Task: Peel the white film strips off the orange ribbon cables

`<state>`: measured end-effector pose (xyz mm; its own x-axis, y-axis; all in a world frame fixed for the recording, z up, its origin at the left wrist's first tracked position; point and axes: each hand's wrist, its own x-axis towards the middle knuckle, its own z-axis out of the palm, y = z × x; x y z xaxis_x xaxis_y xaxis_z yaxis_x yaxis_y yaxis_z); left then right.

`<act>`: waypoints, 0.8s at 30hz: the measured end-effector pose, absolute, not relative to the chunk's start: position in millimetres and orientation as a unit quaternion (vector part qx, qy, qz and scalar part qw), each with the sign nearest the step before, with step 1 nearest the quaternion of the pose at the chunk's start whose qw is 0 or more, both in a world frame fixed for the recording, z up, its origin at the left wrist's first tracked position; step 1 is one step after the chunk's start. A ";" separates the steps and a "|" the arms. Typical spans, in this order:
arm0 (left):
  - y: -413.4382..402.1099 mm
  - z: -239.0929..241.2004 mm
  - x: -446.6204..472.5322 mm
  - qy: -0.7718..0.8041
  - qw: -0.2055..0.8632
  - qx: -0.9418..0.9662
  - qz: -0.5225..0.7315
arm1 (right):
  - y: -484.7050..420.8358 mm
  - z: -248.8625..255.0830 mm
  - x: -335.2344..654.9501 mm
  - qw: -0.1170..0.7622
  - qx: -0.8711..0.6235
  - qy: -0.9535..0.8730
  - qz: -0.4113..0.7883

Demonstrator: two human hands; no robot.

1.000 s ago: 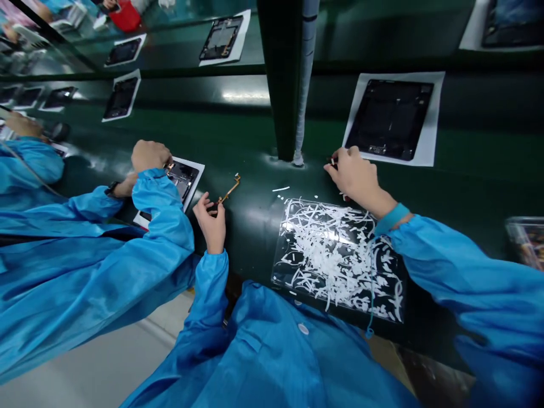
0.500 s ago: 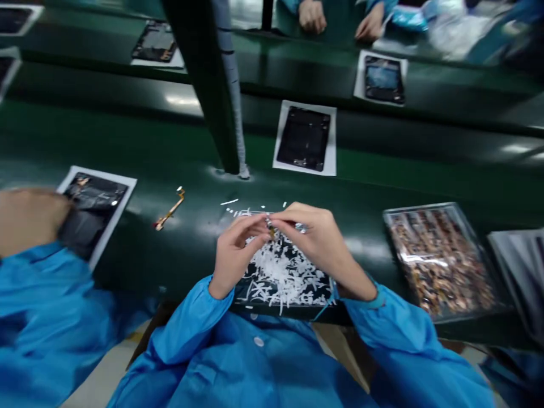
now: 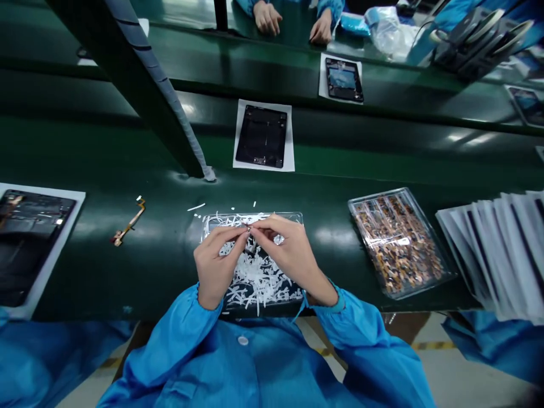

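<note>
My left hand (image 3: 216, 266) and my right hand (image 3: 289, 255) meet above a clear tray (image 3: 297, 218) piled with white paper strips. Both hands pinch the same tiny part (image 3: 249, 229) at their fingertips; it is too small to name. A gold flex cable (image 3: 127, 222) lies loose on the green belt to the left of my hands. A clear tray of small gold-brown parts (image 3: 399, 241) sits to the right.
A black tablet frame on white paper (image 3: 262, 136) lies on the belt beyond a slanted green post (image 3: 140, 85). Another frame on paper (image 3: 29, 238) is at the far left. A fan of white sheets (image 3: 497, 249) lies at the right. Another person's hands (image 3: 293, 20) rest across the line.
My view has swung right. My hands left the flex cable and the far tablet, came together over the strip tray, and now pinch a small part. The co-worker's arms at the left have gone from view.
</note>
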<state>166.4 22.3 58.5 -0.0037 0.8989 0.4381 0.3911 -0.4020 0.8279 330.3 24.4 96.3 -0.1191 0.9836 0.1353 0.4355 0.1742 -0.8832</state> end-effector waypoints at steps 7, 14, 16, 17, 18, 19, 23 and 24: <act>22.7 52.1 166.5 0.511 0.240 0.640 0.521 | 20.6 93.4 329.1 0.365 -0.524 -0.705 0.309; 22.7 48.0 164.6 0.505 0.205 0.675 0.497 | 15.4 84.3 321.6 0.344 -0.523 -0.732 0.267; 25.6 45.5 161.4 0.513 0.226 0.673 0.483 | 15.2 82.4 322.2 0.336 -0.527 -0.728 0.281; 27.6 43.5 159.0 0.518 0.246 0.671 0.471 | 15.8 81.3 323.4 0.336 -0.531 -0.719 0.297; 29.7 41.1 156.2 0.522 0.269 0.668 0.456 | 16.8 80.0 325.2 0.340 -0.536 -0.704 0.318; 31.6 38.6 153.2 0.527 0.295 0.666 0.439 | 18.1 78.4 327.4 0.349 -0.543 -0.683 0.343; 32.9 33.6 145.0 0.534 0.372 0.643 0.404 | 23.8 70.1 337.2 0.384 -0.583 -0.583 0.416; 31.5 34.6 145.0 0.531 0.380 0.638 0.408 | 24.4 68.1 338.6 0.385 -0.588 -0.572 0.423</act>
